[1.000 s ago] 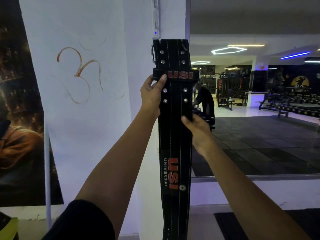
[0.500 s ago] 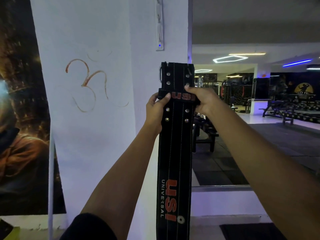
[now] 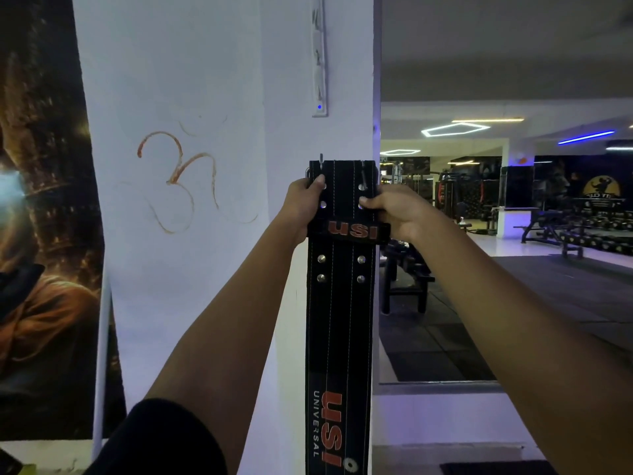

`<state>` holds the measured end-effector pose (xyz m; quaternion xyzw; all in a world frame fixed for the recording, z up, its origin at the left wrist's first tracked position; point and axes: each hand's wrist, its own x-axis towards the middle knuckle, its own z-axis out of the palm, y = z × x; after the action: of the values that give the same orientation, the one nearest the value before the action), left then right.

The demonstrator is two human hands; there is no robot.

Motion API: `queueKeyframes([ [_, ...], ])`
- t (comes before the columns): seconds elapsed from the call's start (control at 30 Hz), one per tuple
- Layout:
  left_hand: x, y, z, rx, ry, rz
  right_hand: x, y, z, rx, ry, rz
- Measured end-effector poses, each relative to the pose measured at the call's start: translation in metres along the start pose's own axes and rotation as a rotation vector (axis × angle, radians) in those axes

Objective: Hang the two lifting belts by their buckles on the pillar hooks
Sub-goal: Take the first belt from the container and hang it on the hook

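A black lifting belt (image 3: 342, 320) with red USI lettering hangs straight down against the white pillar (image 3: 287, 132). My left hand (image 3: 303, 209) grips its upper left edge, thumb over a rivet. My right hand (image 3: 394, 210) grips the upper right edge just above the USI loop. A thin metal prong (image 3: 321, 162) shows at the belt's top left corner; whether it is a hook or part of the buckle I cannot tell. The buckle is mostly hidden behind the belt top. Only one belt is in sight.
A white strip with a blue light (image 3: 319, 108) is fixed to the pillar above the belt. An orange symbol (image 3: 178, 180) is drawn on the pillar's left face, beside a dark poster (image 3: 41, 234). To the right a mirror (image 3: 513, 234) reflects gym benches and racks.
Both hands have slid up the belt to its top edges; the right hand came up from mid-belt a second ago. The view has tilted upward, so the belt sits lower in frame.
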<state>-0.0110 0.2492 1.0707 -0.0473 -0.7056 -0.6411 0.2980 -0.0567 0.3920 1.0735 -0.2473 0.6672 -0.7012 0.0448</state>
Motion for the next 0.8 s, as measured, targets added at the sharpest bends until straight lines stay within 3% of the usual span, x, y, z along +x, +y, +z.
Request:
queueKeyframes([
  [0.2,0.001,-0.003,-0.006,-0.089,-0.026,-0.003,0.011,-0.013,0.000,0.283,-0.124,0.055],
  [0.47,-0.003,-0.010,-0.002,-0.206,-0.080,-0.030,0.028,-0.006,0.020,0.229,0.231,0.061],
  [0.6,0.003,0.000,-0.001,-0.357,-0.028,-0.074,0.028,-0.005,0.024,0.232,0.298,0.041],
  [0.73,0.015,0.002,0.002,-0.256,0.150,0.046,0.025,0.003,0.033,0.240,0.307,-0.056],
  [0.8,0.018,-0.001,-0.001,-0.255,0.151,0.077,0.028,0.005,0.037,0.264,0.310,-0.082],
])
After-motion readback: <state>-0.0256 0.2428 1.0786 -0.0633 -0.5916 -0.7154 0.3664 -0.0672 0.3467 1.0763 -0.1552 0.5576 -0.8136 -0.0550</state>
